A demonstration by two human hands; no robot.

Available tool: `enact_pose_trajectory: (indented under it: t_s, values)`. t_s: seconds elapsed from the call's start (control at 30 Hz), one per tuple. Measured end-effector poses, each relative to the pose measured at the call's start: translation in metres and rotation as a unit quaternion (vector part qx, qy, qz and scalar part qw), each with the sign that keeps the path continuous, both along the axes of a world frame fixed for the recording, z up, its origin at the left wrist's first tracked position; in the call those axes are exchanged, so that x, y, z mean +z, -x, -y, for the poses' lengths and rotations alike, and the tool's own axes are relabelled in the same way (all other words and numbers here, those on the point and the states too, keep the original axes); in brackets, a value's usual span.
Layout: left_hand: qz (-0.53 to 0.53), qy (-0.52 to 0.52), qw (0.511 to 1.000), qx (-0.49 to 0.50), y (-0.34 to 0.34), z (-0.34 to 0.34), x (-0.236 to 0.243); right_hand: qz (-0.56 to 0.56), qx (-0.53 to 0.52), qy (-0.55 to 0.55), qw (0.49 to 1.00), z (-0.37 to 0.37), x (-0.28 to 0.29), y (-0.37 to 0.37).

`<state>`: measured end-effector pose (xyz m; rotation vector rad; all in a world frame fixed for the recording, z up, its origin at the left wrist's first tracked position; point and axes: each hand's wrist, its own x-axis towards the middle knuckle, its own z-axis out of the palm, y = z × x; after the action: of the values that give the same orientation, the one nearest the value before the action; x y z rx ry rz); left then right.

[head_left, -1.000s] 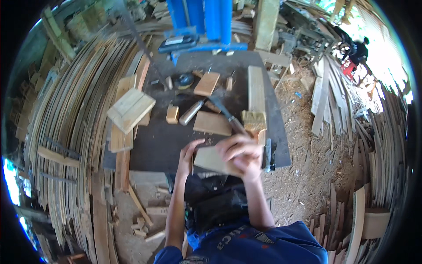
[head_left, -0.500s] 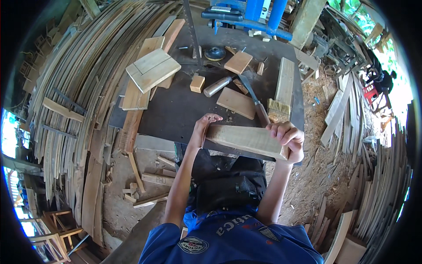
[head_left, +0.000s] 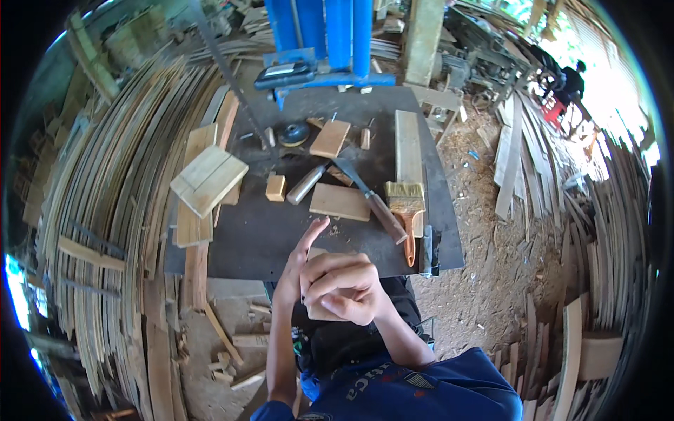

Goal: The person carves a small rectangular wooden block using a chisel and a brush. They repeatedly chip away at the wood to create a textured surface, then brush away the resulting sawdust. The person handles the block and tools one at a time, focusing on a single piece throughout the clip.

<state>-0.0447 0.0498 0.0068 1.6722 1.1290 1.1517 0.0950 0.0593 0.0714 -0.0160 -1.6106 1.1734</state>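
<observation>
Low in the head view, my right hand point(head_left: 342, 288) is closed over a pale wooden board point(head_left: 317, 252), mostly hidden by that hand. My left hand point(head_left: 297, 274) holds the board from the left, one finger stretched forward and the others largely hidden. Just beyond them on the dark worktable point(head_left: 246, 256) lie a brush point(head_left: 404, 200) with an orange handle, a long wood-handled blade point(head_left: 379, 210), another handled tool point(head_left: 307, 184), a flat block point(head_left: 339, 200) and a small cube point(head_left: 276, 188).
Stacked planks point(head_left: 119, 182) flank the table on the left, more lean at right point(head_left: 512, 154). A pale panel point(head_left: 209, 179) lies on boards at the table's left. A blue machine point(head_left: 337, 38) and a post point(head_left: 421, 42) stand beyond; a person in dark clothing point(head_left: 570, 88) is far right.
Since half a second ago, the board has swung from crosswise to nearly end-on and come closer to my body. My right hand has moved left, beside my left hand.
</observation>
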Motion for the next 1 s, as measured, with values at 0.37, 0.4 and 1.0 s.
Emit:
enact_pose_trajectory:
  t_s: [0.37,0.4,1.0]
  values:
    - [0.117,0.162,0.975,-0.093,0.014,-0.042,-0.062,-0.125,-0.131,0.157,0.971,-0.015,-0.013,-0.013]
    - [0.136,0.188,0.967,-0.104,0.018,-0.042,-0.067,-0.121,-0.115,0.159,0.973,-0.015,-0.012,-0.014]
    - [0.038,-0.090,0.985,-0.143,-0.029,-0.030,0.017,-0.171,-0.098,0.144,0.970,-0.020,-0.035,-0.034]
